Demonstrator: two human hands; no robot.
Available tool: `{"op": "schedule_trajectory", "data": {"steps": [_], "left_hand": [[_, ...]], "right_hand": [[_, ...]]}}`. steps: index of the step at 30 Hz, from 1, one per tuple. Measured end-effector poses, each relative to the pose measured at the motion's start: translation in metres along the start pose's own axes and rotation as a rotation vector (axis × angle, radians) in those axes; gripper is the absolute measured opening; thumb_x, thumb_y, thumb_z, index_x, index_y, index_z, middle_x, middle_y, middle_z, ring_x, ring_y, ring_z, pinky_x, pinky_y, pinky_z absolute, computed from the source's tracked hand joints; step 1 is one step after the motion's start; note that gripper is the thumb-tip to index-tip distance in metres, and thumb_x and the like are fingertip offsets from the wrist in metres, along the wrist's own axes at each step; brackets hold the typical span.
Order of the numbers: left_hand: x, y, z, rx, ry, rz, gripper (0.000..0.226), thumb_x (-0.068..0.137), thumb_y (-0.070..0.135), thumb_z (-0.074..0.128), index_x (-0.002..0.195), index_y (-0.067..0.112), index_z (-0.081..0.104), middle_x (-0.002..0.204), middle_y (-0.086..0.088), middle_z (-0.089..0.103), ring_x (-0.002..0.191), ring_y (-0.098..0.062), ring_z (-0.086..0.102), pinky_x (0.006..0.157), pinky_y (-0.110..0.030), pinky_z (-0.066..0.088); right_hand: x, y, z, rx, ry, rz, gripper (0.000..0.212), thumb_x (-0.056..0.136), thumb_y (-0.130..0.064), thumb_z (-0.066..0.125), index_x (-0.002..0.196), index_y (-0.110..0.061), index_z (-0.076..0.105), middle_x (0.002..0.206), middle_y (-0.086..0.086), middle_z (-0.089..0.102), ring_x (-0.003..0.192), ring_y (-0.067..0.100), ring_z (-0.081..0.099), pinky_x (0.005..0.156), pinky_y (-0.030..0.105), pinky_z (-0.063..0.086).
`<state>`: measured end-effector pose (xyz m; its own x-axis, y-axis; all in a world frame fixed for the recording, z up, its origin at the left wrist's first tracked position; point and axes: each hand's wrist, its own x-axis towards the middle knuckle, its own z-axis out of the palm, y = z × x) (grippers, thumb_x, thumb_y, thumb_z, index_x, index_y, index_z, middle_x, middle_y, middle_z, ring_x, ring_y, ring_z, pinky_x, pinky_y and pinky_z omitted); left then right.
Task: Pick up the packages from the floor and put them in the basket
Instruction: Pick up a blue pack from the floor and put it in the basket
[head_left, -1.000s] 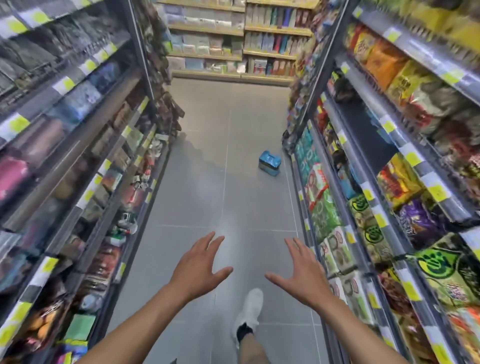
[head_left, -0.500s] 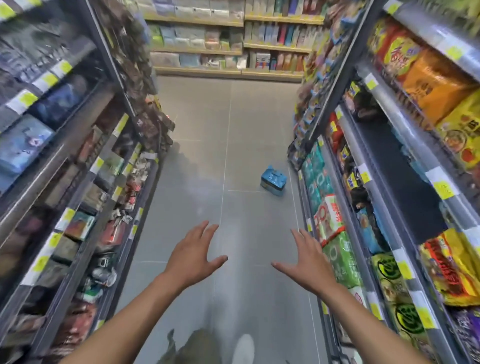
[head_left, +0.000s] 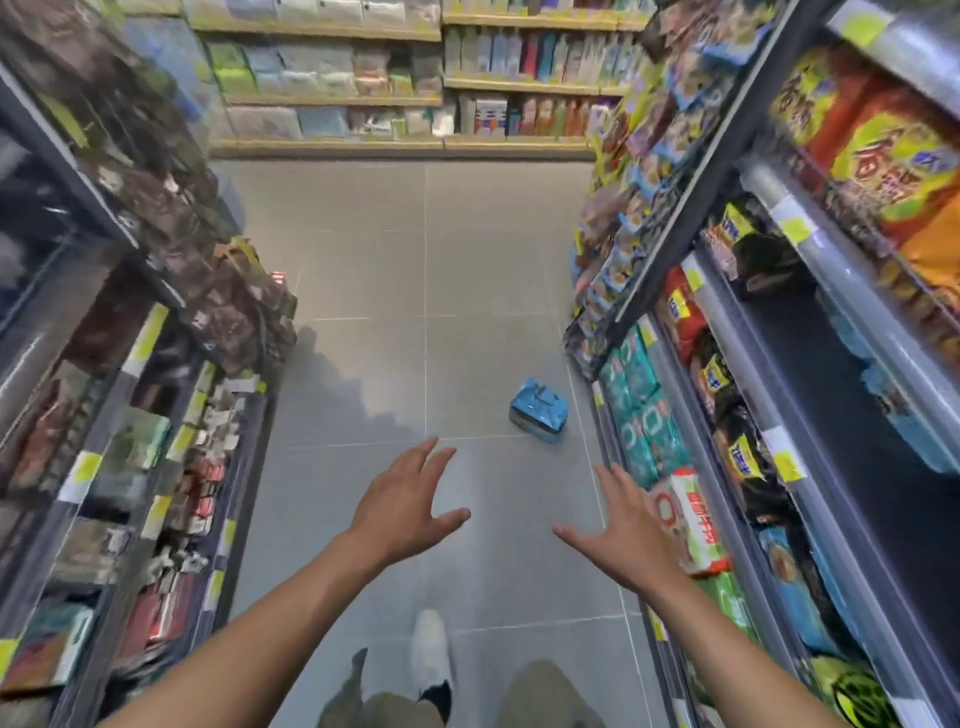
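A blue package lies on the grey tiled floor of a shop aisle, close to the foot of the right-hand shelves. My left hand is stretched out ahead of me, fingers spread, holding nothing. My right hand is likewise spread and empty, nearer the right shelves. Both hands hover well short of the package, which lies beyond them and slightly right. No basket is in view.
Stocked shelves line the aisle: a dark rack on the left and snack shelves on the right. Another shelf wall closes the far end. My white shoe steps on the floor below my arms.
I have walked forward along the aisle; the blue package is nearer. Both hands stay spread and empty in front of me.
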<state>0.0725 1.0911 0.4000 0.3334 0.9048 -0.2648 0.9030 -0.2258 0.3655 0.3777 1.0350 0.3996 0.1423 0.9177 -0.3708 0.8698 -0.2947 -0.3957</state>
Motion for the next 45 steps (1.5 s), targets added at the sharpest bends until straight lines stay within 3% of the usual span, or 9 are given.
{"op": "schedule_trajectory", "data": {"steps": [10,16,23,26,30,35,40,43,45], "left_hand": [[0.231,0.010,-0.028,-0.030,-0.156,0.066,0.088,0.088,0.067,0.060,0.160,0.033,0.020,0.170,0.004,0.014,0.154,-0.020,0.020,0.117,-0.043,0.033],[0.360,0.029,-0.030,-0.027,-0.229,0.091,0.088,0.089,0.063,0.062,0.160,0.033,0.019,0.170,0.003,0.014,0.154,-0.020,0.019,0.118,-0.042,0.034],[0.499,0.032,0.008,-0.181,-0.317,0.007,0.075,0.096,0.053,0.058,0.159,0.025,0.027,0.166,-0.003,0.024,0.151,-0.022,0.026,0.122,-0.040,0.028],[0.551,0.019,0.041,-0.270,-0.368,-0.051,0.067,0.100,0.047,0.056,0.157,0.020,0.033,0.162,-0.005,0.032,0.148,-0.021,0.033,0.121,-0.036,0.028],[0.618,-0.007,0.107,-0.309,-0.461,-0.097,0.056,0.106,0.047,0.042,0.155,0.020,0.036,0.161,-0.006,0.036,0.145,-0.021,0.038,0.119,-0.034,0.028],[0.698,-0.046,0.201,-0.390,-0.542,-0.207,0.056,0.106,0.054,0.035,0.152,0.023,0.040,0.158,-0.007,0.042,0.142,-0.025,0.043,0.116,-0.036,0.031],[0.769,-0.083,0.300,-0.716,-0.602,-0.573,0.064,0.102,0.064,0.038,0.155,0.028,0.037,0.159,0.005,0.037,0.141,-0.025,0.040,0.105,-0.054,0.044],[0.798,-0.106,0.364,-0.874,-0.633,-0.727,0.069,0.098,0.070,0.041,0.155,0.031,0.038,0.162,0.004,0.035,0.146,-0.026,0.035,0.106,-0.064,0.037],[0.811,-0.115,0.397,-0.909,-0.651,-0.743,0.070,0.097,0.071,0.040,0.156,0.033,0.037,0.165,0.003,0.030,0.150,-0.026,0.030,0.108,-0.068,0.032]], "right_hand": [[0.183,0.016,-0.033,0.301,-0.005,0.200,0.108,0.081,-0.066,0.074,0.164,-0.023,0.019,0.172,0.001,0.014,0.157,0.021,0.017,0.123,0.040,0.023],[0.305,0.038,-0.069,0.412,-0.061,0.268,0.106,0.082,-0.064,0.075,0.164,-0.025,0.019,0.171,0.001,0.013,0.157,0.023,0.015,0.123,0.043,0.022],[0.436,0.062,-0.073,0.580,-0.113,0.425,0.098,0.085,-0.065,0.071,0.163,-0.025,0.026,0.169,0.003,0.023,0.154,0.026,0.026,0.123,0.045,0.028],[0.484,0.071,-0.048,0.770,-0.123,0.542,0.090,0.092,-0.058,0.068,0.163,-0.022,0.025,0.169,0.002,0.025,0.153,0.024,0.028,0.121,0.043,0.030],[0.543,0.089,0.010,0.968,-0.133,0.766,0.084,0.095,-0.065,0.057,0.162,-0.028,0.023,0.168,0.001,0.027,0.147,0.030,0.037,0.109,0.051,0.039],[0.604,0.126,0.096,1.121,-0.149,0.924,0.067,0.098,-0.070,0.045,0.153,-0.033,0.038,0.162,0.000,0.032,0.143,0.032,0.038,0.106,0.062,0.041],[0.662,0.175,0.193,1.262,-0.131,1.018,0.064,0.100,-0.071,0.039,0.155,-0.039,0.038,0.165,-0.001,0.031,0.147,0.032,0.034,0.107,0.065,0.036],[0.696,0.212,0.264,1.420,-0.176,1.056,0.077,0.089,-0.085,0.037,0.153,-0.043,0.042,0.162,-0.004,0.040,0.147,0.031,0.039,0.117,0.072,0.018],[0.716,0.234,0.301,1.413,-0.170,1.052,0.081,0.087,-0.089,0.034,0.152,-0.043,0.044,0.159,-0.003,0.045,0.146,0.030,0.041,0.114,0.072,0.019]]}}
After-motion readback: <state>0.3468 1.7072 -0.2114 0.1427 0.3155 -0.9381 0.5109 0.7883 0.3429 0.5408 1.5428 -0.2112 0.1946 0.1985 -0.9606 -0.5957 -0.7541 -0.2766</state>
